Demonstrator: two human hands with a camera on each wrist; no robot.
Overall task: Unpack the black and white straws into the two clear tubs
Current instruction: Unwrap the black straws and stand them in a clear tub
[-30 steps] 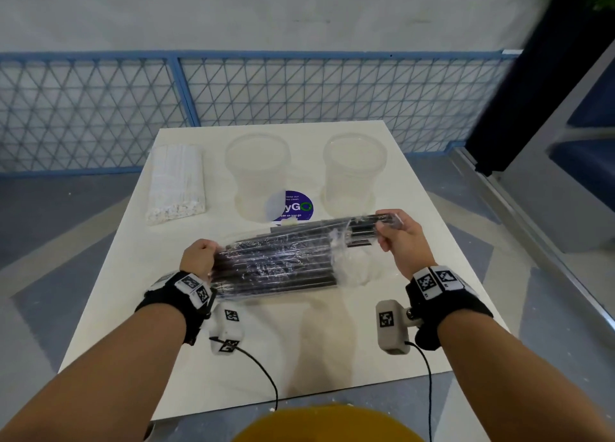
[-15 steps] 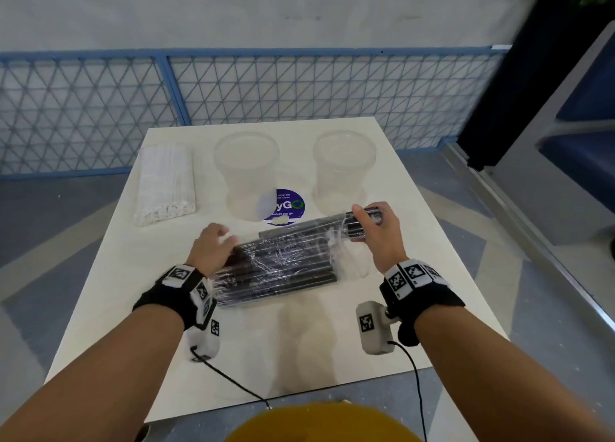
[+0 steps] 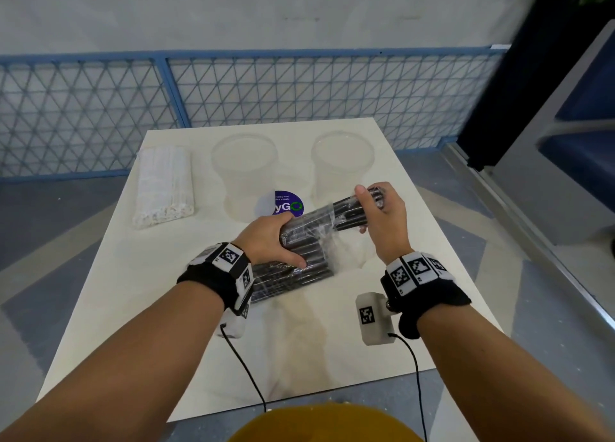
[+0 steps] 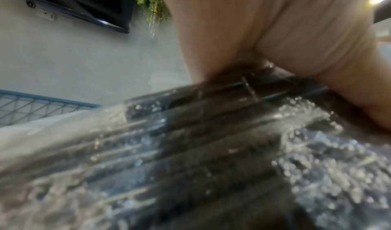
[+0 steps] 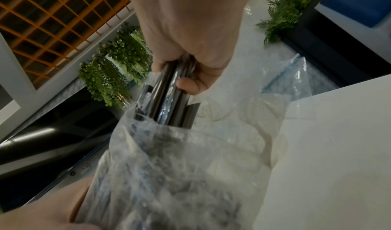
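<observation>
Crosswise, black straws point(image 3: 349, 210) run near-left to far-right: left hand point(image 3: 271, 242) grips the bag point(image 3: 299, 258), right hand point(image 3: 382, 215) clasps their far-right ends.

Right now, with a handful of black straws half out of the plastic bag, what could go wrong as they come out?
1. The right hand grips only some black straws; others poke from the bag mouth and may slide onto the table.
2. The clear plastic bag is bunched under the left hand; straws may snag.
3. The right clear tub stands just behind that hand and could be knocked.
</observation>
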